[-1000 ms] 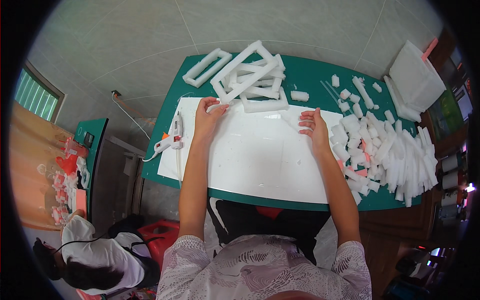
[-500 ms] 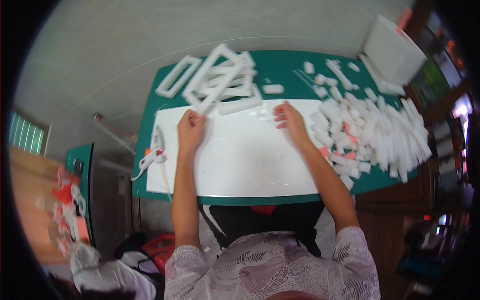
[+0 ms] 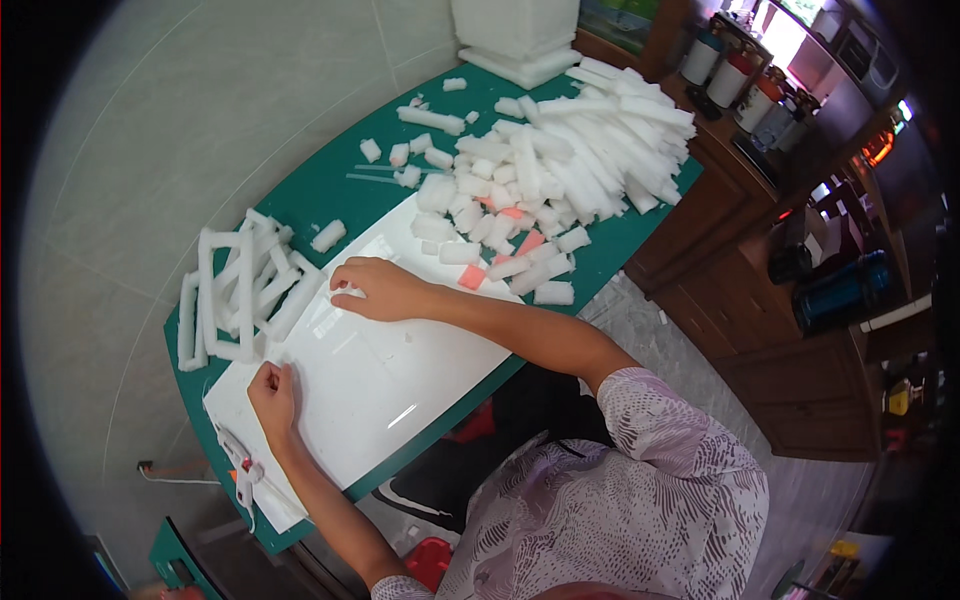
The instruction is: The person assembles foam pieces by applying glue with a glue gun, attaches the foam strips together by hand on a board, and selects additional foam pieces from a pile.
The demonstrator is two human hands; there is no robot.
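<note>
My left hand (image 3: pixel 272 400) is loosely closed over the left part of a white board (image 3: pixel 400 365), with its fingers curled in and nothing seen in them. Just beyond it stand several stacked white foam frames (image 3: pixel 228 295), made of joined strips. My right hand (image 3: pixel 378 290) rests over the board's far edge, thumb and fingers apart, holding nothing. Small bits lie on the board beside its fingertips. A white and red glue gun (image 3: pixel 243 465) lies at the board's left end, next to my left wrist.
A green table (image 3: pixel 335 170) carries the board. Short foam blocks (image 3: pixel 460 210) and a heap of long foam strips (image 3: pixel 610 140) cover its right part, with some pink pieces (image 3: pixel 472 277) among them. A stack of foam sheets (image 3: pixel 515 35) stands behind. Wooden cabinets (image 3: pixel 770 320) are on the right.
The view has swung to the right, so the table now appears slanted and the cabinets show more. Both hands stay over the board near the foam frames; neither has picked anything up.
</note>
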